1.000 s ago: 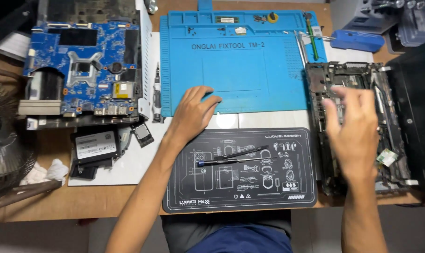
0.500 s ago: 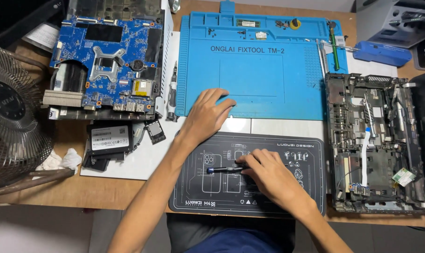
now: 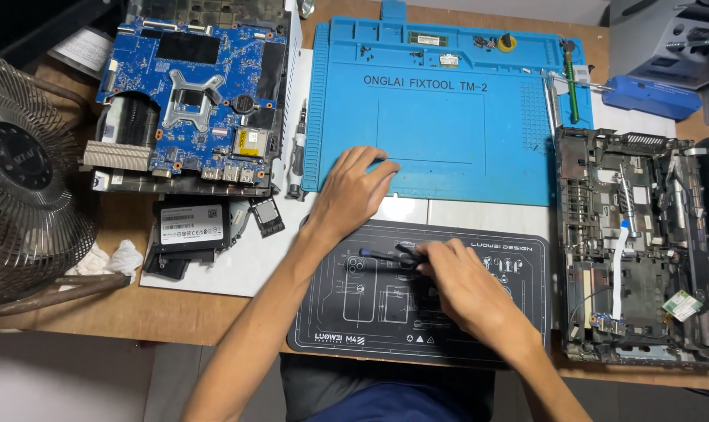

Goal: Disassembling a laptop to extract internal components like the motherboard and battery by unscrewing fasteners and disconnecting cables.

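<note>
My right hand rests on the black work mat and pinches a thin screwdriver with a dark shaft and blue tip that lies across the mat's top edge. My left hand lies flat, fingers spread, on the lower left corner of the blue silicone repair mat; it holds nothing. The two hands are a short way apart, the left above the right.
A blue laptop motherboard lies at upper left, with a black drive and small parts below it. A stripped laptop chassis sits at right. A metal fan stands at the left edge. Another screwdriver lies beside the blue mat.
My right hand left the chassis at the right, came across to the black mat and took hold of the screwdriver there. My left hand stayed on the blue mat's corner.
</note>
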